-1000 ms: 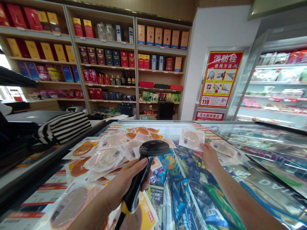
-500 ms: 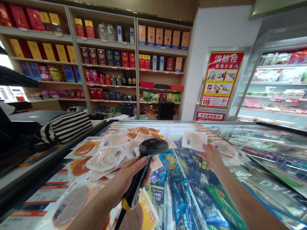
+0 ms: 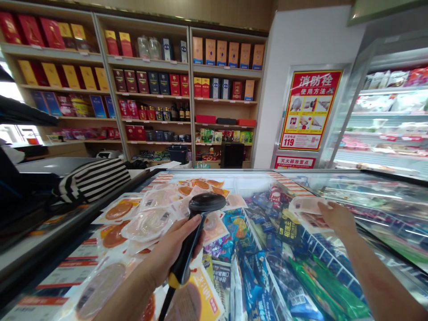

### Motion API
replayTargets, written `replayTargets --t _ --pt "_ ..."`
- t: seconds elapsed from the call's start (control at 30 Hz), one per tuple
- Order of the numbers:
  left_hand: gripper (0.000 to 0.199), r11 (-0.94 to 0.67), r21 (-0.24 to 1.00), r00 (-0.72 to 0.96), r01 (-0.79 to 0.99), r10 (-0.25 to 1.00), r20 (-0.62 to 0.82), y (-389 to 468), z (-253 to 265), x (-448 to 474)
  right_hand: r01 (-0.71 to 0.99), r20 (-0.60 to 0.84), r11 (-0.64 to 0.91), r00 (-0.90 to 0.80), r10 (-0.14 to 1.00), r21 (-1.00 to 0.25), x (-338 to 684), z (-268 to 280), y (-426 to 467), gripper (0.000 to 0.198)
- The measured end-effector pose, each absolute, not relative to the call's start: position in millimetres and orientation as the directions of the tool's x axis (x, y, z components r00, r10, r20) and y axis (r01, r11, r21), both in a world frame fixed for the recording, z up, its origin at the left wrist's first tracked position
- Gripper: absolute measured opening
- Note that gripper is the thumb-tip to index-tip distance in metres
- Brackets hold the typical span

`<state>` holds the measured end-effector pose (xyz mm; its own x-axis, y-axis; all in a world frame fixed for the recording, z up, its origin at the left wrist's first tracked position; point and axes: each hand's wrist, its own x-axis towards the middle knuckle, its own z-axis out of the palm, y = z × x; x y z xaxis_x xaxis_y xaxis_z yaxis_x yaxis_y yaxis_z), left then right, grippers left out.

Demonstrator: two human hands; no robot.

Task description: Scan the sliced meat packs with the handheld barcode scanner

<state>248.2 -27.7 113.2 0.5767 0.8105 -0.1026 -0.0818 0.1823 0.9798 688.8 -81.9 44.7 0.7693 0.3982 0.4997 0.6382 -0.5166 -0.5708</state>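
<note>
My left hand [image 3: 179, 243] is closed round the handle of a black barcode scanner [image 3: 187, 243] with a yellow ring near its base; its head points forward, and a cable hangs below. At the right, my right hand [image 3: 339, 218] pinches the edge of a flat, clear packet [image 3: 305, 205], which lies over a similar packet [image 3: 314, 220]. Beyond and left of the scanner, several clear packets of round, flat food [image 3: 150, 223] lie overlapping on the freezer's glass top [image 3: 245, 183]. Another packet [image 3: 100, 283] lies near my left forearm.
Through the glass show blue snack bags [image 3: 252, 285], a green bag [image 3: 329, 290] and white wire dividers [image 3: 321, 249]. A striped cloth bag [image 3: 95, 178] sits on the left. Behind stand shelves of boxes [image 3: 224, 52]; a lit refrigerated cabinet [image 3: 388, 129] stands at the right.
My right hand has carried the clear packet rightward and lowered it onto the packets at the right. The scanner in my left hand has shifted slightly left.
</note>
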Motion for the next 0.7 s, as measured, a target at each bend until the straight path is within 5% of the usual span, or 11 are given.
replayTargets --t 0.13,0.2,0.27,0.4,0.7 --pt "0.031 0.198 0.975 0.561 -0.101 0.82 -0.109 -27.3 113.4 246.6 0.627 0.557 -0.703 0.734 0.389 -0.335 652.9 67.5 -85.6 0.045" --pt "0.031 0.19 0.976 0.563 -0.109 0.821 -0.097 -26.6 112.8 246.0 0.699 0.649 -0.666 0.637 0.415 -0.26 623.7 74.5 -76.7 0.044" --pt "0.031 0.184 0.977 0.563 -0.112 0.822 -0.09 -25.9 112.0 245.7 0.83 0.634 -0.523 0.512 0.579 -0.192 591.4 76.5 -59.7 0.04" --pt "0.031 0.211 0.97 0.55 -0.117 0.828 -0.114 -27.0 112.7 246.6 0.912 0.399 -0.345 0.407 0.822 -0.221 530.8 69.4 -12.6 0.045" --pt "0.033 0.245 0.95 0.48 -0.194 0.868 -0.125 -34.5 117.3 250.5 0.827 0.146 -0.5 0.544 0.826 -0.255 492.1 59.1 45.1 0.048"
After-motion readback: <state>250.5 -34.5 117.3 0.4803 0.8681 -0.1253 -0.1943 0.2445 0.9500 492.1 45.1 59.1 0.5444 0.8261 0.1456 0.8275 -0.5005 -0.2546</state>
